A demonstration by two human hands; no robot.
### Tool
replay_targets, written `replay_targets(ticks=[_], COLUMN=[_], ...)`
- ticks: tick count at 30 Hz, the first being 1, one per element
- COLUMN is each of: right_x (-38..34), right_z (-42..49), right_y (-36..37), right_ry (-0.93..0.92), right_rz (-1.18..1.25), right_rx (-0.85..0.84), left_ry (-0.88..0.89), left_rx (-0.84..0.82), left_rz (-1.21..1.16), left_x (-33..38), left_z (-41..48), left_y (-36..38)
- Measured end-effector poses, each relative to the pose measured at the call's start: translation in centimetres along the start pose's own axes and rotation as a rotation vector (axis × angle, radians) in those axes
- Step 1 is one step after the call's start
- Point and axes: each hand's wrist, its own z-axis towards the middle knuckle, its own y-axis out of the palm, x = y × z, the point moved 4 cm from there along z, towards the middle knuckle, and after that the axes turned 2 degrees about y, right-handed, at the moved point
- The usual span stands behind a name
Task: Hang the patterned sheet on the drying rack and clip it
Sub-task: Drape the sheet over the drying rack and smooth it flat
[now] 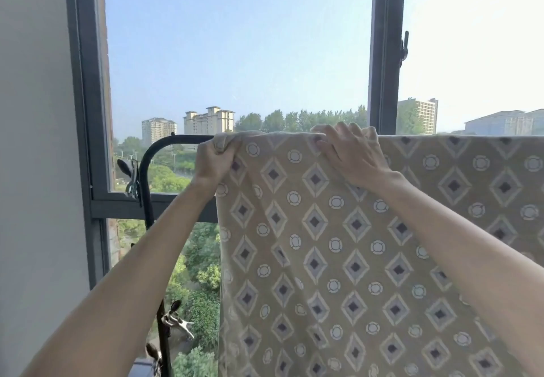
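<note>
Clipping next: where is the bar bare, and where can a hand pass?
Bare bar only between the curved corner and the left hand. A hand can pass between post and sheet. Crowded at the right hand, and clips line the post.

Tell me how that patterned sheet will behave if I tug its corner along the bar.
Probably floppy: the patterned sheet drapes over the drying rack and bunches in the left hand. It may slide if released, with the clips hanging unused beside it.

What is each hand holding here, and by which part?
Both hold the patterned sheet: the left hand grips its bunched top corner, the right hand curls over its top edge on the rack bar.
</note>
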Motion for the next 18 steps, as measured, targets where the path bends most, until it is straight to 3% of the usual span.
replay_targets(ticks=[5,9,13,18], right_x=[-1.1,-1.8,-1.4,-1.8], right_z=[0.2,0.0,0.8,2.7], right_y=[-2.3,-3.2,-3.7,-4.7], right_ry=[-0.062,-0.158,-0.081,0.058], right_rz=[0.070,0.213,0.284,0.217], right_rx=[0.073,0.070,0.097,0.167], left_ry=[0.154,0.164,0.176,0.169], left_rx=[0.017,-0.057,-0.108,-0.045], left_rz=[0.187,0.351,0.561,0.604], left_x=[3.9,3.8,3.0,3.4], left_z=[3.9,4.9,5.1,5.0], left_y=[-0.6,-0.3,-1.1,-1.8])
